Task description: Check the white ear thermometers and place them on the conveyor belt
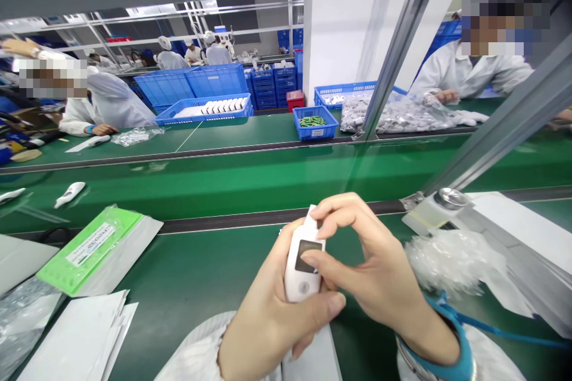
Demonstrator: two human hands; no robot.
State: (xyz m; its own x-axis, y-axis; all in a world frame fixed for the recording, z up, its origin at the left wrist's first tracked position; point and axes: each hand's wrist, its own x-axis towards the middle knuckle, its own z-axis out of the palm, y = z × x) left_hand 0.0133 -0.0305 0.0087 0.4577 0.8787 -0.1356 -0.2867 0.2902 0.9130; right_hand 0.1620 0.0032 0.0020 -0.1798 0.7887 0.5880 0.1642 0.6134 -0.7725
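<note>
My left hand wraps round a white handheld thermometer with a dark screen and a round button below it. The device stands nearly upright, its narrow tip pointing away from me. From the right, my right hand pinches it, thumb on the edge of the screen and index finger at the tip. Whether a thin film lies under that thumb cannot be made out. Beneath my hands a white paper or box lies on the green bench. A blue wrist strap circles my right wrist.
At left lie a green pack marked CR2032 and white papers. Crumpled clear plastic sits at right, below a slanted metal post. Beyond the green conveyor belt are a blue bin and two co-workers.
</note>
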